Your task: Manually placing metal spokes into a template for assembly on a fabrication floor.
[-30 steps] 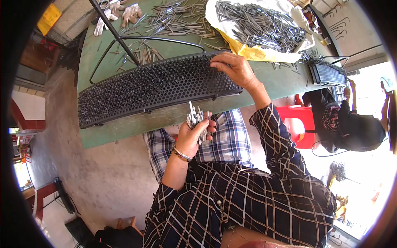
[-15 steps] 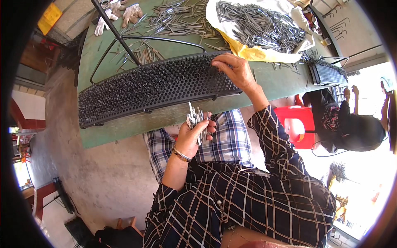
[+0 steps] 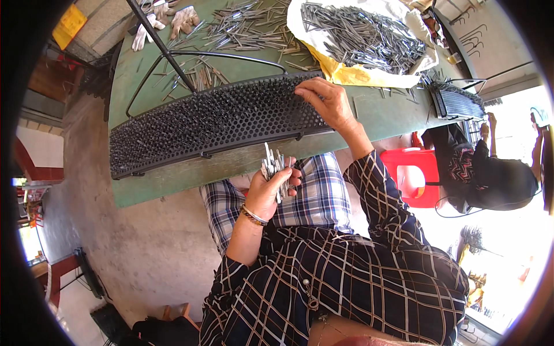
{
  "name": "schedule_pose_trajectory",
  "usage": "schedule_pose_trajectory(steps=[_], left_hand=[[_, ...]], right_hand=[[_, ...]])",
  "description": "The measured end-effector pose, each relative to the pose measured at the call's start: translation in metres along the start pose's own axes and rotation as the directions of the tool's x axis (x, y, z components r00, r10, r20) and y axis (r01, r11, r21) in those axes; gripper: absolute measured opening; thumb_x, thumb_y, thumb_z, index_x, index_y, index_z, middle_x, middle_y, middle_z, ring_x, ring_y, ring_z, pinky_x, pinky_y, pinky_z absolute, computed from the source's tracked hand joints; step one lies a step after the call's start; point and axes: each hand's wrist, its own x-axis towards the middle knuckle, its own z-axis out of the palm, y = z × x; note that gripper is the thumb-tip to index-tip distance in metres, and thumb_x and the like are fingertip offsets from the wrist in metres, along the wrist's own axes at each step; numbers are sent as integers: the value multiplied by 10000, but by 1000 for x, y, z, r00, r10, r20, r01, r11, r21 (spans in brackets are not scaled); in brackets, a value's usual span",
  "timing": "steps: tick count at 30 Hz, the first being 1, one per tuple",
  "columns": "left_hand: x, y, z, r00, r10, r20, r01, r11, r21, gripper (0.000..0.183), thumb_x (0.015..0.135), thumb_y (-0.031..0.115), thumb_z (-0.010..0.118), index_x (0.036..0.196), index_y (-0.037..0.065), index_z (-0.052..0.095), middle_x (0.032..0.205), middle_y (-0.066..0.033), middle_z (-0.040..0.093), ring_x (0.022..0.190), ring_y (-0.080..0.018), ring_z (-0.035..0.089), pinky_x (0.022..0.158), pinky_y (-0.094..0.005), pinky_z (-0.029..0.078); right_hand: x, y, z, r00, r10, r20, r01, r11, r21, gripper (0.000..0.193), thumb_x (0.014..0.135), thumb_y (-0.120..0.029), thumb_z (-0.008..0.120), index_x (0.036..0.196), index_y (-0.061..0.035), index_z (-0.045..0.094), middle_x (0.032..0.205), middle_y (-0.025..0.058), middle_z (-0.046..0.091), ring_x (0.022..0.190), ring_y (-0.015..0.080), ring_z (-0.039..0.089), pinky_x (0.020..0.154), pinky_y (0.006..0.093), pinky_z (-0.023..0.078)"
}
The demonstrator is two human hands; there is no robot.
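Tray filling, person's view from above. At upper centre: a long black perforated tray, slanting along the near edge of a green table, with a black bar frame behind. Judged well advanced: short rods standing densely in the holes from the left end across the middle and along much of the upper side. Judged left over: bare holes in a strip along the lower side, widening toward the right. At centre of frame, below the tray: left hand, wrapped around a bundle of pale rods, ends fanned upward. At the tray's upper right: right hand, thumb and fingers drawn narrow, tips at the holes; impossible to tell whether pinching a rod. Supply at upper right: a heap of dark rods in a white sack with yellow edging; loose rods scattered to its left. At upper left: work gloves. At far right: a second tray and a co-worker in dark clothes.

Compared with one second before: right wrist and sleeve slightly farther left; fingertips at nearly the same spot; left hand and bundle practically unmoved; no plain gain in filled holes.
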Motion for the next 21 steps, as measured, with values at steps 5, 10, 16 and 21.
schedule_pose_trajectory(steps=[5, 10, 16, 21], left_hand=[[0, 1, 1, 1000, 0, -1, 0, 1000, 0, 298, 894, 130, 577, 1159, -6, 562, 908, -84, 647, 752, -139, 627, 568, -246, 496], [0, 1, 1, 1000, -9, -9, 9, 1000, 5, 304, 895, 133, 577, 1164, -8, 559, 911, -85, 647, 754, -136, 626, 569, -244, 497], [0, 1, 1, 1000, -17, -7, 17, 1000, 9, 305, 898, 132, 573, 1171, -4, 556, 922, -87, 646, 763, -135, 626, 575, -243, 499], [1, -1, 0, 1000, -8, 15, 7, 1000, 3, 303, 900, 130, 570, 1173, 0, 556, 936, -92, 646, 787, -142, 628, 593, -255, 503]], right_hand=[[-2, 2, 1, 997, 77, -1, -77, 996, 51, 126, 830, -99, 655, 914, -6, 662, 854, 99, 656, 764, 239, 636, 684, 301, 496], [-2, -2, 0, 999, 29, -45, -30, 999, -28, 133, 823, -121, 662, 903, -15, 670, 853, 105, 655, 777, 271, 636, 693, 320, 501], [-3, 4, 3, 990, -139, 39, 143, 983, -119, 141, 803, -130, 669, 902, -30, 679, 883, 94, 647, 795, 268, 628, 705, 344, 506], [-1, -7, 5, 974, -141, 175, 183, 950, -253, 152, 801, -111, 664, 934, -41, 686, 953, 93, 618, 851, 253, 623, 738, 330, 507]])
